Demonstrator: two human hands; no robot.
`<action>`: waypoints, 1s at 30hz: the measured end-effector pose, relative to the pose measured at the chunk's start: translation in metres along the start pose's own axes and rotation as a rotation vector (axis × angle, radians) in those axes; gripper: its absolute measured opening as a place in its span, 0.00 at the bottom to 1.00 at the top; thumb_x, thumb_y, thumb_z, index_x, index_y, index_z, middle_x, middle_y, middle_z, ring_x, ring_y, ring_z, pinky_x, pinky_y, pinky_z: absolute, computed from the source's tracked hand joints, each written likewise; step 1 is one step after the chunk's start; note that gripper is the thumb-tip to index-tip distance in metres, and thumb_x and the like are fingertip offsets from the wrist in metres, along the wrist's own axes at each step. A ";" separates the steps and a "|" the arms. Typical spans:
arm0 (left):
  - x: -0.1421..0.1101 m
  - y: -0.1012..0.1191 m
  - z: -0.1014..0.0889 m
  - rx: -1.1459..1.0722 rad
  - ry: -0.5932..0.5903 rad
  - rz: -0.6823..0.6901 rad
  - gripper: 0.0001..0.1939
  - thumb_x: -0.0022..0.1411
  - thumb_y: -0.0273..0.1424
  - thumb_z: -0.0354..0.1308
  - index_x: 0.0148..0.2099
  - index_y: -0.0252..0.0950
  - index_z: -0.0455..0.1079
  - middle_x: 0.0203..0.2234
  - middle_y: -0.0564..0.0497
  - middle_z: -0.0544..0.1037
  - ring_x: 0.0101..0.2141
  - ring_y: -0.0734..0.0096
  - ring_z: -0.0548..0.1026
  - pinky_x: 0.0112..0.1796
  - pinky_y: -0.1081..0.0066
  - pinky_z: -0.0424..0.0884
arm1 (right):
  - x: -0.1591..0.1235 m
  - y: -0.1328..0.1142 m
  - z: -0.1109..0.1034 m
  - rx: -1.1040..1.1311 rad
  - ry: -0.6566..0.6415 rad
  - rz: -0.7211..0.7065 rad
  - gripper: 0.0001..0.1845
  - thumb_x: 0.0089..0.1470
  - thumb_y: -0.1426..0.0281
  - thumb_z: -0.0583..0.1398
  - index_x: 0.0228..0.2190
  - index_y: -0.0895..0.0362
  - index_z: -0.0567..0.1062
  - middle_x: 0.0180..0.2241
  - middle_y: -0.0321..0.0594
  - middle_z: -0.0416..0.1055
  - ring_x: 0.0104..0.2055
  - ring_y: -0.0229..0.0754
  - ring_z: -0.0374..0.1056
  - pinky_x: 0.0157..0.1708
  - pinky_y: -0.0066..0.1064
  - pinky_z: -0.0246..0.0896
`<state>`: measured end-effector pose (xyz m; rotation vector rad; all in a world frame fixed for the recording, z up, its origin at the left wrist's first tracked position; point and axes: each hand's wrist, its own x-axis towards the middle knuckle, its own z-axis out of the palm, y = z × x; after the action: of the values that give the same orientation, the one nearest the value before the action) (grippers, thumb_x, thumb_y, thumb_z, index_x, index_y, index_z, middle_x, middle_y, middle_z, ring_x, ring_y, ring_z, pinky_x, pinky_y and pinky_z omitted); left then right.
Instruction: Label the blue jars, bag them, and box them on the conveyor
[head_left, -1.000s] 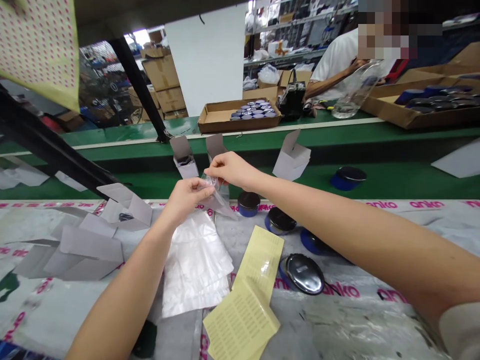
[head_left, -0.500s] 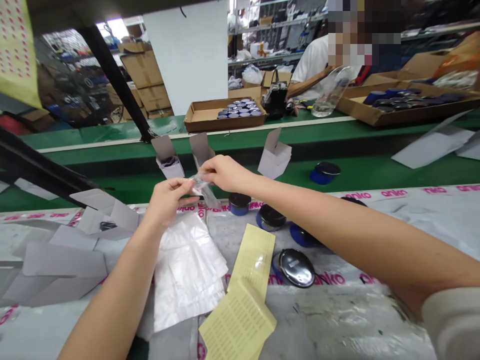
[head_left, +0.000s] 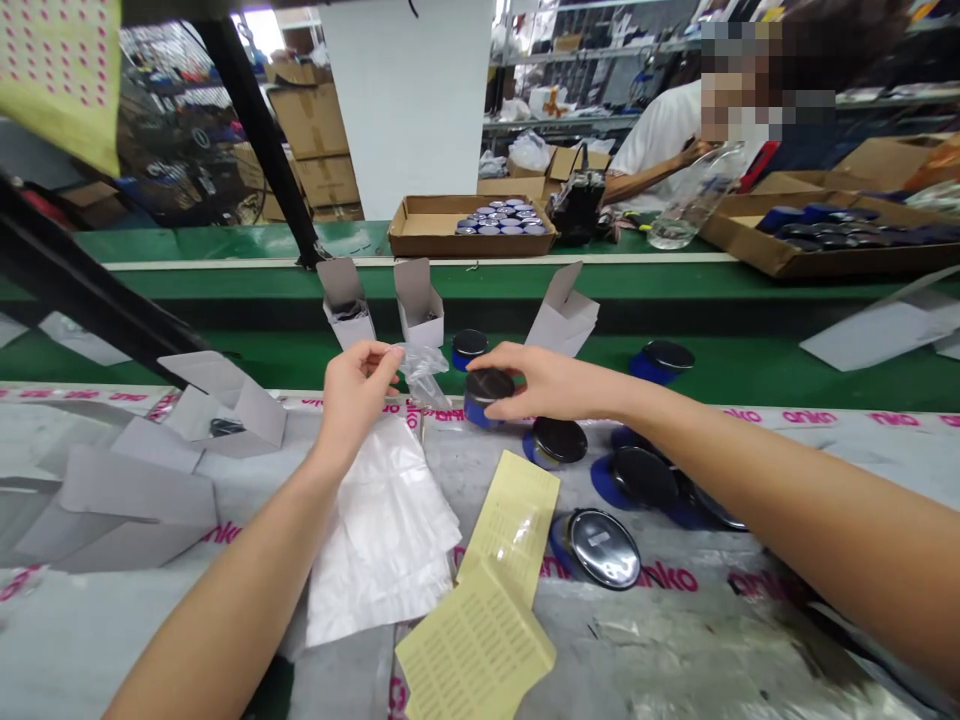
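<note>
Between the thumb and fingers of my left hand is a clear plastic bag, crumpled and hanging to the right. My right hand has its fingers and thumb around a small round blue item with a black top, at the far edge of the covered table. A similar round item stands just behind it on the green surface, and another lies to its front right. Below my left hand lies a stack of flat plastic bags.
Yellow label sheets lie in front. More round items sit at right under my forearm. Open white boxes stand behind my hands and at left. Across the green bench are cardboard trays and a seated person.
My right hand has let go of the plastic bag and moved right and down onto a round blue-and-black item. My left hand still holds the bag. The view has shifted slightly.
</note>
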<state>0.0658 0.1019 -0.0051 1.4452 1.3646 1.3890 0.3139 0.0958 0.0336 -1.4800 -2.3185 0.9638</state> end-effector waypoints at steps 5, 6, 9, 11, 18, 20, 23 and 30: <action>-0.008 -0.001 0.010 -0.035 -0.048 -0.026 0.13 0.53 0.40 0.69 0.32 0.36 0.75 0.26 0.51 0.76 0.28 0.69 0.74 0.24 0.73 0.74 | -0.006 -0.032 0.005 0.550 0.051 0.072 0.47 0.46 0.68 0.71 0.66 0.50 0.66 0.52 0.44 0.76 0.48 0.47 0.74 0.49 0.38 0.70; -0.009 -0.001 0.010 -0.048 -0.049 -0.028 0.13 0.52 0.40 0.69 0.32 0.36 0.75 0.26 0.51 0.76 0.28 0.69 0.74 0.25 0.73 0.73 | -0.005 -0.037 0.008 0.642 0.063 0.096 0.52 0.43 0.69 0.73 0.67 0.51 0.62 0.50 0.43 0.77 0.46 0.46 0.75 0.47 0.37 0.70; -0.008 0.000 0.011 -0.171 -0.031 -0.082 0.14 0.49 0.40 0.71 0.33 0.36 0.75 0.26 0.52 0.75 0.29 0.70 0.75 0.26 0.74 0.72 | -0.001 -0.046 0.018 0.877 0.070 0.164 0.40 0.45 0.66 0.73 0.58 0.56 0.71 0.41 0.41 0.78 0.37 0.41 0.74 0.39 0.32 0.70; -0.006 0.002 0.010 -0.315 -0.017 -0.178 0.16 0.46 0.39 0.73 0.33 0.36 0.75 0.27 0.53 0.76 0.29 0.71 0.75 0.27 0.74 0.73 | 0.003 -0.048 0.022 0.917 0.079 0.180 0.25 0.49 0.62 0.71 0.47 0.57 0.76 0.36 0.40 0.77 0.32 0.38 0.71 0.32 0.29 0.66; -0.005 0.007 0.008 -0.589 -0.067 -0.361 0.19 0.40 0.32 0.77 0.34 0.34 0.74 0.29 0.51 0.79 0.31 0.72 0.77 0.35 0.70 0.76 | 0.018 -0.046 0.025 0.701 0.024 0.213 0.30 0.42 0.63 0.75 0.47 0.55 0.75 0.30 0.31 0.70 0.27 0.33 0.62 0.25 0.27 0.55; -0.005 0.007 0.007 -0.579 -0.061 -0.316 0.19 0.40 0.31 0.77 0.34 0.34 0.74 0.28 0.52 0.78 0.31 0.72 0.77 0.38 0.68 0.76 | 0.018 -0.046 0.023 0.667 0.003 0.211 0.21 0.44 0.61 0.73 0.38 0.56 0.76 0.28 0.32 0.70 0.26 0.34 0.61 0.24 0.28 0.54; -0.004 0.006 0.006 -0.553 -0.023 -0.253 0.18 0.42 0.32 0.76 0.35 0.34 0.75 0.28 0.52 0.78 0.32 0.71 0.76 0.39 0.66 0.77 | 0.013 -0.045 0.015 0.556 -0.041 0.180 0.17 0.46 0.61 0.72 0.35 0.56 0.76 0.34 0.37 0.74 0.31 0.37 0.67 0.28 0.29 0.59; -0.005 0.006 0.006 -0.558 0.045 -0.227 0.15 0.45 0.34 0.75 0.34 0.35 0.76 0.26 0.53 0.77 0.30 0.72 0.75 0.33 0.70 0.73 | 0.001 -0.054 -0.001 0.486 0.068 0.198 0.55 0.42 0.61 0.75 0.66 0.49 0.58 0.38 0.37 0.77 0.35 0.42 0.72 0.36 0.33 0.67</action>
<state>0.0741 0.0965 -0.0013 0.8696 1.0140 1.5002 0.2743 0.0822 0.0684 -1.5128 -1.7398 1.3817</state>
